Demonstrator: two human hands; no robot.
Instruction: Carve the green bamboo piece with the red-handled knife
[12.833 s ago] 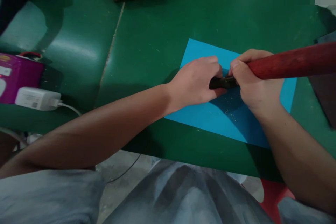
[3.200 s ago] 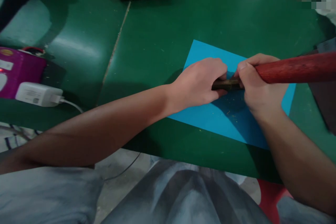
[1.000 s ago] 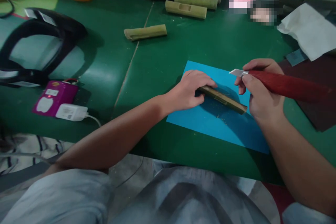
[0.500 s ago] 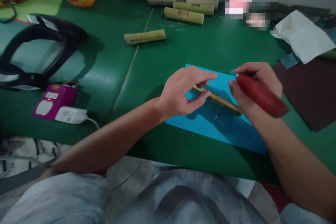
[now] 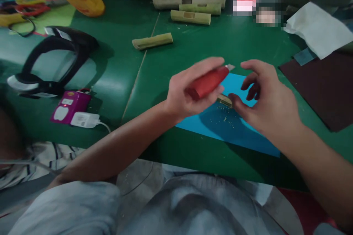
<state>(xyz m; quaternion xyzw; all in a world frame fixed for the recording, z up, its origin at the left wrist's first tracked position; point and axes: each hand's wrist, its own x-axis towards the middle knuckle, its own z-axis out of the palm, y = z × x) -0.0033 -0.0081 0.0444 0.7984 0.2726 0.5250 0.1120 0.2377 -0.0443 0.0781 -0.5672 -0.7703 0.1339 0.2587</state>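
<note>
A red-handled craft knife (image 5: 208, 82) lies in my left hand (image 5: 190, 88), its short blade pointing right and away from me. The fingers of that hand are wrapped around the handle. To the right, my right hand (image 5: 271, 99) is open, its thumb and fingers curved apart with nothing between them. Beneath the hands a narrow piece of bamboo (image 5: 225, 100) rests on a blue sheet (image 5: 242, 137). My left hand and the knife hide most of this piece. Fine shavings (image 5: 224, 119) are scattered on the sheet near it.
Several cut bamboo tubes (image 5: 191, 17) lie at the back, with another bamboo piece (image 5: 153, 41) nearer. On the left are a black frame-like object (image 5: 74, 49), a purple power adapter (image 5: 72, 104) and a white charger (image 5: 85, 119). White paper (image 5: 320, 31) and a dark sheet (image 5: 325, 91) lie right.
The red craft knife has passed from my right hand to my left. My right hand has opened. The bamboo piece on the blue sheet is now more covered. The view has shifted slightly.
</note>
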